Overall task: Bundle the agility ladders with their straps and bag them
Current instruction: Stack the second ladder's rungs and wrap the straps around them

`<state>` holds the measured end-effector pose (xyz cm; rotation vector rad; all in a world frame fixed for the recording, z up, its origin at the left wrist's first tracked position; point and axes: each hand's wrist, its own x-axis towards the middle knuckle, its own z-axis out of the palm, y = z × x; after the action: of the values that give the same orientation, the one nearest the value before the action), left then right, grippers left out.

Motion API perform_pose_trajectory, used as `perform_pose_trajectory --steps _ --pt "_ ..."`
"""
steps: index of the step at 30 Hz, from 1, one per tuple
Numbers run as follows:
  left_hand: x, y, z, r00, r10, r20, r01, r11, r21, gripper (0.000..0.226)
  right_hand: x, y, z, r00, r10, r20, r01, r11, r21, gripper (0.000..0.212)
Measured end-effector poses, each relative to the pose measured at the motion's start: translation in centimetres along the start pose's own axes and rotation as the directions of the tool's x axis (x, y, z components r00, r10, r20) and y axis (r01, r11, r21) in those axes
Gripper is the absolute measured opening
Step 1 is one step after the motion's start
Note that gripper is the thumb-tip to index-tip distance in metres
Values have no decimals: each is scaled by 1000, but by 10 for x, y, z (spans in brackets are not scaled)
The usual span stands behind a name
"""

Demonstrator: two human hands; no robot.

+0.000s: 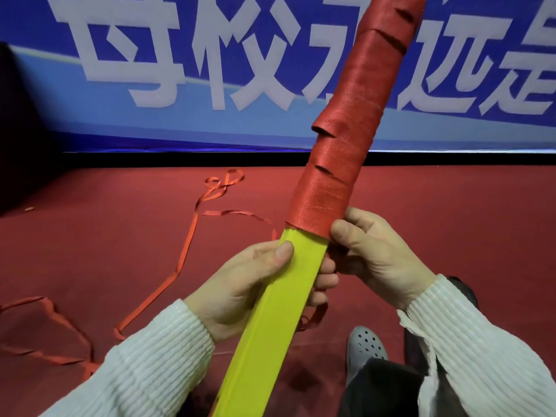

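— Between our two hands, in the head view, the stack of yellow rungs [264,323] runs up and away from us, tilted to the right, and the red strap [355,121] is wound round its upper part in overlapping turns

— So how are we holding it?

— Our left hand [240,284] grips the bare yellow part just below the last turn, thumb laid across the flat face and fingers curled round the back. Our right hand [373,254] is closed on the lowest edge of the wrapping, thumb pressing the strap against the rungs

— And the rest of the strap?

— Beyond our left hand a long loose run of red webbing [186,245] lies looped on the red carpet [451,221]. Whether it belongs to this ladder or another one we cannot tell. A strand seems to hang below our right hand, partly hidden

— Which step, then?

— We judge it as bundling, mid-wrap: the top is covered, the lower part is bare. No bag is in sight

— Next?

— Likely we need to keep tension with the right thumb, pass the free strap round again just under the last turn, and slide the left hand downward
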<state>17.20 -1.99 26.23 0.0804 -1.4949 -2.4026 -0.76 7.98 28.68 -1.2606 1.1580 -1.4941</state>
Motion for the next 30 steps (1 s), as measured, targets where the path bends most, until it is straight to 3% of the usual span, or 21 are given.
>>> perform_pose_trajectory --steps 2,4,6,8,10,12,13,14,16,18,19,21,24,26,28,30 --pt "3 2 5 990 62 -124 -56 997 50 46 3 -1 3 993 -49 -107 48 999 -16 49" --pt "8 0 10 944 146 -296 -64 961 269 40 5 -5 7 971 -96 -220 88 995 -45 30" --pt "11 -8 12 895 243 -373 -17 856 517 40 4 -7 9 950 -131 -284 109 990 -92 10" --pt "13 -18 15 867 341 -363 -8 738 675 37 6 -6 11 955 -139 -263 102 983 -151 5" --pt "16 -23 16 810 437 -391 -1 668 744 33 9 -5 9 964 -141 -227 90 970 -224 10" --pt "17 -20 13 738 501 -452 15 657 754 33 10 -8 4 964 -130 -232 68 964 -256 21" --pt "16 -18 8 713 517 -474 21 659 751 34 9 -9 2 963 -131 -237 64 961 -268 15" --pt "15 -16 4 696 522 -494 38 659 751 34 8 -10 0 962 -136 -235 60 950 -306 9" --pt "11 -14 -2 685 510 -520 79 657 749 34 7 -9 -1 952 -139 -272 16 912 -409 19" --pt "11 -14 1 699 472 -537 81 694 715 31 8 -7 -1 942 -71 -327 -49 938 -344 29" --pt "11 -14 5 710 449 -543 65 726 685 28 9 -7 0 941 10 -337 -93 968 -231 31" --pt "11 -14 10 733 400 -549 10 802 598 23 9 -8 -1 947 146 -286 -159 987 -23 29" --pt "8 -11 13 817 290 -499 -61 903 425 25 7 -7 -2 965 171 -199 -160 985 69 21" --pt "4 -8 14 907 170 -385 -37 944 328 24 8 -5 -1 983 131 -131 -127 991 46 23" --pt "2 -9 13 975 52 -215 5 967 256 26 5 -3 -2 995 98 -2 -98 994 57 38" --pt "0 -12 8 996 -58 -65 68 984 162 47 1 -4 -6 988 91 121 -104 989 109 45"
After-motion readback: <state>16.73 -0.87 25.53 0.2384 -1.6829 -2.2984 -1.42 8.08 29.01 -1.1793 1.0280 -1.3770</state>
